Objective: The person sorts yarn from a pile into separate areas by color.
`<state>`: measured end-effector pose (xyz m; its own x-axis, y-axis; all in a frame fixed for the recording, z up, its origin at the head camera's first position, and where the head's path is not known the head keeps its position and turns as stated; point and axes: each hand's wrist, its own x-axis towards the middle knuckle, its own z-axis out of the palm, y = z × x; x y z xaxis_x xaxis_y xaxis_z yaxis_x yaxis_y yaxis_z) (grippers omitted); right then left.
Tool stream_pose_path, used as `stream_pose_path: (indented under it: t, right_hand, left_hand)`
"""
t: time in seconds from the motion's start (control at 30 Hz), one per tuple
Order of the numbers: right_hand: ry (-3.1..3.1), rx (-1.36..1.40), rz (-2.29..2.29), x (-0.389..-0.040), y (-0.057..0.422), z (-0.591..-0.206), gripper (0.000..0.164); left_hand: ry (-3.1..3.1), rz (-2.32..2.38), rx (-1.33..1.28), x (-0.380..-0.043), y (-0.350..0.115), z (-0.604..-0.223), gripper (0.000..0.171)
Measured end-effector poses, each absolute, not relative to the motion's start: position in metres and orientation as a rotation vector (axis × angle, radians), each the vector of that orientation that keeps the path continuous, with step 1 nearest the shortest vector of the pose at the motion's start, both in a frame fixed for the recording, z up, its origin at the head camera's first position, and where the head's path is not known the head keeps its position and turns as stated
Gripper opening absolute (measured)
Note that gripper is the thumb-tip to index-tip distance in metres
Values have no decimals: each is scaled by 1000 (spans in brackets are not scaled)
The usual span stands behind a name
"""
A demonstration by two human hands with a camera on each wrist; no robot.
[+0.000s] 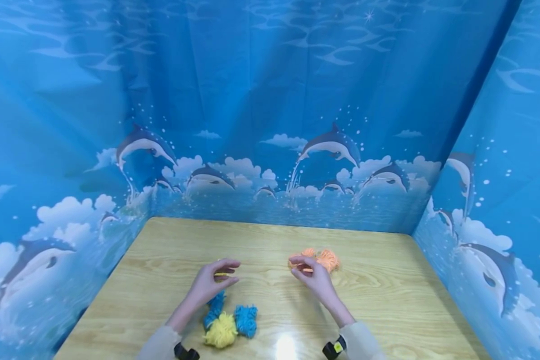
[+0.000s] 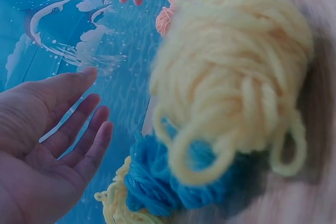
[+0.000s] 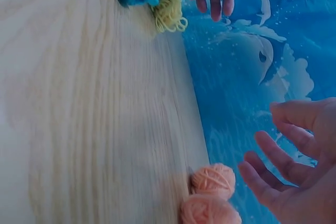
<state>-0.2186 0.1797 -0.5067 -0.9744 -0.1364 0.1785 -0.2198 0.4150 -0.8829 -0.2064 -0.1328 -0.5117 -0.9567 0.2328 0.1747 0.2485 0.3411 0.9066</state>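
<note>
My left hand (image 1: 212,282) hovers with loosely bent fingers over the left cluster of yarn and holds nothing. Beneath and in front of it are a fluffy yellow yarn ball (image 1: 221,331), a blue yarn ball (image 1: 246,321) and a second blue yarn ball (image 1: 214,311). More yellow yarn (image 2: 123,200) lies beyond the blue, mostly hidden by that hand in the head view. My right hand (image 1: 317,281), its fingers relaxed and apart, is empty beside the peach yarn balls (image 1: 329,260). It partly covers them in the head view; the right wrist view shows two peach balls (image 3: 212,180).
The yarn lies on a light wooden table (image 1: 387,300). Blue curtains (image 1: 270,100) printed with dolphins hang behind the table and along both sides. A dark strap device (image 1: 334,348) sits on each wrist.
</note>
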Motion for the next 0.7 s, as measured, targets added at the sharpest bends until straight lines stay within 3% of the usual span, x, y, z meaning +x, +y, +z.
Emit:
stream_pose_path:
  t: [0.7]
  right_hand:
    - [-2672, 718, 1649, -203, 127, -522, 28]
  left_hand:
    - [-2579, -1737, -447, -183, -147, -519, 35]
